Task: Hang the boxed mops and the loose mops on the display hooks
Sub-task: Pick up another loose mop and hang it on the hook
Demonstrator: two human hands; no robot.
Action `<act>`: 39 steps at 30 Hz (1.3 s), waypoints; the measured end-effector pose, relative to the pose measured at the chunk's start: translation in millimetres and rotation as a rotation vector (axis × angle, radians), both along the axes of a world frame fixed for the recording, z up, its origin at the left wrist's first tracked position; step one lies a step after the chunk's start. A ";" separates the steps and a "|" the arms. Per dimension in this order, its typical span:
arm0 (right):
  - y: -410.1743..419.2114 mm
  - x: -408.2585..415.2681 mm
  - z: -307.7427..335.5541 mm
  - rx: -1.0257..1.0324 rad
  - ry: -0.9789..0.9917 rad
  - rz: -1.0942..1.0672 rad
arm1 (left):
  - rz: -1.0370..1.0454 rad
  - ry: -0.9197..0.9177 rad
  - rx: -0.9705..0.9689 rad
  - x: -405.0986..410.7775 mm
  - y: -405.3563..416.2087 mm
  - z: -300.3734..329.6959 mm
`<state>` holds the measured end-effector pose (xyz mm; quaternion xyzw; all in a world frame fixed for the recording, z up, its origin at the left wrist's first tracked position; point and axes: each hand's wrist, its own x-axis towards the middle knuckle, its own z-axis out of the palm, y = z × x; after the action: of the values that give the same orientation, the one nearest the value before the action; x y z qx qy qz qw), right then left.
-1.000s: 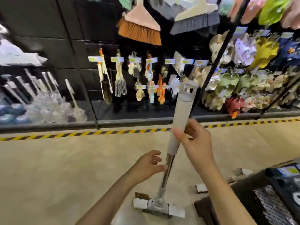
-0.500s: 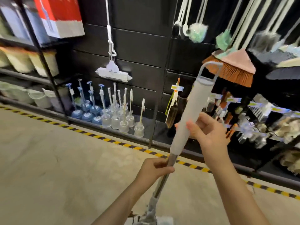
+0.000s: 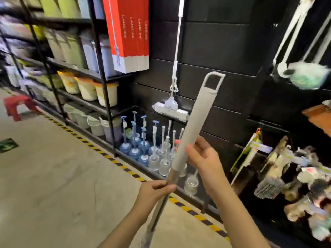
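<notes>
I hold a loose mop [image 3: 194, 126] tilted up to the right, its grey grip ending in a hanging loop near the black wall. My left hand [image 3: 154, 191] grips the metal shaft just below the grey grip. My right hand [image 3: 204, 158] holds the lower part of the grey grip from the right. The mop's head is out of view below. Another loose mop [image 3: 174, 72] hangs on the black wall panel, its flat white head at the bottom. Red and white boxed mops [image 3: 128, 33] hang to its left.
Shelves with buckets [image 3: 87, 88] stand at the left. Toilet brushes and plungers [image 3: 143, 145] fill the low shelf below the hung mop. Dusters [image 3: 304, 74] and small brushes [image 3: 295, 176] hang at the right. A red stool [image 3: 18, 106] stands on the floor, far left.
My view has swung left along the display, from the small brushes to the mop wall. My left hand has closed on the shaft, and the mop has risen toward the wall.
</notes>
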<state>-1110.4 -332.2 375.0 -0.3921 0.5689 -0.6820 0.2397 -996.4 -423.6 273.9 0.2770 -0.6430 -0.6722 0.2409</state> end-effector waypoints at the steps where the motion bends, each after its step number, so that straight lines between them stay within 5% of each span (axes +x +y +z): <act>1: -20.1 -5.1 -1.2 0.018 -0.002 0.049 | 0.023 -0.008 -0.011 -5.3 -18.5 2.4; 5: -97.6 -21.7 3.6 0.036 0.020 0.221 | 0.069 -0.049 -0.027 -22.6 -91.2 16.2; 12: -227.5 -57.0 16.3 -0.010 0.109 0.214 | 0.117 0.017 0.008 -58.8 -201.6 30.1; 25: -425.7 -133.6 66.8 -0.131 0.179 -0.118 | -0.233 0.190 -0.106 -169.1 -424.7 68.6; 39: -562.0 -267.7 139.4 -0.197 0.233 -0.326 | -0.305 0.338 -0.217 -323.1 -572.5 149.2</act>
<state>-1378.0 -894.2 514.4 -0.3925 0.5793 -0.7142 0.0195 -1319.5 -996.2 423.1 0.0329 -0.6965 -0.6644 0.2691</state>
